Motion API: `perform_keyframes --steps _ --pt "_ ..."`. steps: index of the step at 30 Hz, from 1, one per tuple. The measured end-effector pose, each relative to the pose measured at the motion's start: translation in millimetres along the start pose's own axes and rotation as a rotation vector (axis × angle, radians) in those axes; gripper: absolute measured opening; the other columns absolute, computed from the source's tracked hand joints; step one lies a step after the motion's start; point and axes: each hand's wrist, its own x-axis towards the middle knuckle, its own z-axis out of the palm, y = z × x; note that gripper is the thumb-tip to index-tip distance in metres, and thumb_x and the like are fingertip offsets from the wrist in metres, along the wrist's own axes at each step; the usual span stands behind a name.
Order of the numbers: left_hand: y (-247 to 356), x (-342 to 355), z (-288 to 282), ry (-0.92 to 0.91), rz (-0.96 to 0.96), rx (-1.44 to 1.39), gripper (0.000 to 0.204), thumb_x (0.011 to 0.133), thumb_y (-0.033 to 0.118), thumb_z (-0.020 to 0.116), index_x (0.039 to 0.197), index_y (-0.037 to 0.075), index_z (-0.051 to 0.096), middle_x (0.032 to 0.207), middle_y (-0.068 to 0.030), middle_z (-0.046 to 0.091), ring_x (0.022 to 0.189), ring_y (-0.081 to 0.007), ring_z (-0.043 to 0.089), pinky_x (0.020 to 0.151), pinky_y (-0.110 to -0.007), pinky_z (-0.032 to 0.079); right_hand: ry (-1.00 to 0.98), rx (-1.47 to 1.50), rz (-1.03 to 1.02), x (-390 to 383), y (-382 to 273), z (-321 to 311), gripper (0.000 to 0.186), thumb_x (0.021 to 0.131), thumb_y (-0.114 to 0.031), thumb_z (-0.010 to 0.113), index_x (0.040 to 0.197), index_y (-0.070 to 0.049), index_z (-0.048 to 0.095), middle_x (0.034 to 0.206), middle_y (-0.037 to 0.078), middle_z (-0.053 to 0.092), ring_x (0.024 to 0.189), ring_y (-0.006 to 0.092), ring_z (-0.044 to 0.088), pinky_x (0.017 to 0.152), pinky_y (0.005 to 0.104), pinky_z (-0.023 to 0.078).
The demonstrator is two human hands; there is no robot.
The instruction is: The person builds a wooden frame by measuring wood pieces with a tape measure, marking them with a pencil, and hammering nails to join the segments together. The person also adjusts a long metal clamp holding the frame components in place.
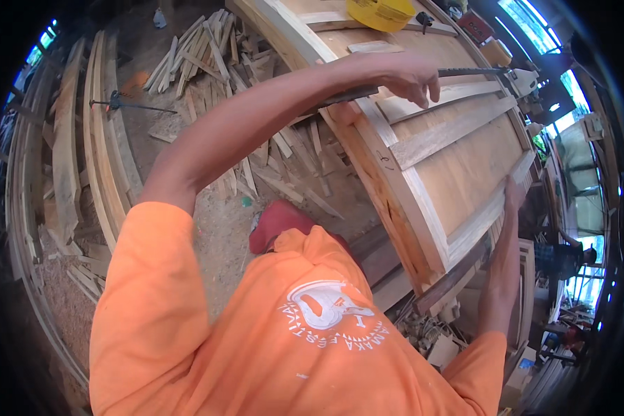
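A large framed wooden panel (457, 197), with pale slats across plywood, stands tilted in front of me on the right. My left hand (410, 78) is over its middle, next to a loose-looking strip and above the dark bar of a bar clamp (475, 71) that spans the panel. Its fingers bend downward and apart, with nothing visible in them. My right hand (514, 196) is at the panel's right-hand rail, gripping the edge; part of its fingers is hidden. A short wood offcut (375, 47) lies farther up on the panel.
A yellow round container (381, 12) sits at the panel's far end. Scrap sticks (201, 52) are heaped on the floor to the left. Long boards (97, 132) stand beyond them, with another bar clamp (116, 102) nearby. More offcuts (444, 350) lie below the panel.
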Motion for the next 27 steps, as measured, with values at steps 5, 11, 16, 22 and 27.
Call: perform_keyframes --steps 5,11,16,22,27 --pt "6.9 1.1 14.7 -0.049 0.065 0.009 0.044 0.095 0.026 0.077 0.13 0.0 0.072 0.111 -0.0201 0.077 0.1 -0.03 0.073 0.088 -0.04 0.057 -0.064 0.149 0.037 -10.0 1.5 2.5 0.077 0.088 -0.053 0.072 0.132 0.01 0.067 0.13 0.032 0.069 0.124 0.0424 0.066 0.107 0.0493 0.049" --pt "23.2 1.8 30.7 -0.055 -0.094 -0.121 0.058 0.099 0.03 0.075 0.144 -0.002 0.06 0.131 -0.0238 0.065 0.118 -0.0329 0.065 0.1 -0.042 0.054 0.085 0.141 0.068 -20.7 -7.4 6.2 0.061 0.081 -0.044 0.075 0.122 0.0 0.073 0.112 0.029 0.075 0.11 0.0473 0.071 0.097 0.0517 0.056" --pt "34.4 7.3 39.1 -0.119 -0.101 -0.068 0.059 0.1 0.033 0.075 0.146 -0.001 0.059 0.136 -0.0236 0.061 0.124 -0.0335 0.062 0.106 -0.043 0.051 0.089 0.161 0.056 -32.1 -19.5 -5.3 0.063 0.081 -0.045 0.076 0.121 0.003 0.073 0.116 0.03 0.074 0.113 0.0461 0.071 0.098 0.0522 0.055" --pt "31.1 21.7 33.1 0.01 -0.13 -0.155 0.06 0.1 0.033 0.074 0.148 0.002 0.058 0.139 -0.023 0.062 0.123 -0.0325 0.064 0.102 -0.042 0.055 0.044 0.146 0.083 -31.1 -17.4 -6.4 0.066 0.081 -0.046 0.075 0.125 0.003 0.07 0.121 0.031 0.072 0.118 0.0461 0.068 0.102 0.0518 0.053" --pt "29.9 15.3 8.9 0.3 0.01 -0.429 0.051 0.1 0.029 0.075 0.14 0.0 0.066 0.118 -0.0147 0.076 0.105 -0.0213 0.072 0.093 -0.035 0.059 0.006 0.131 0.078 -22.8 -14.2 -4.4 0.068 0.082 -0.047 0.075 0.128 0.003 0.068 0.123 0.031 0.072 0.12 0.0463 0.068 0.103 0.0511 0.052"
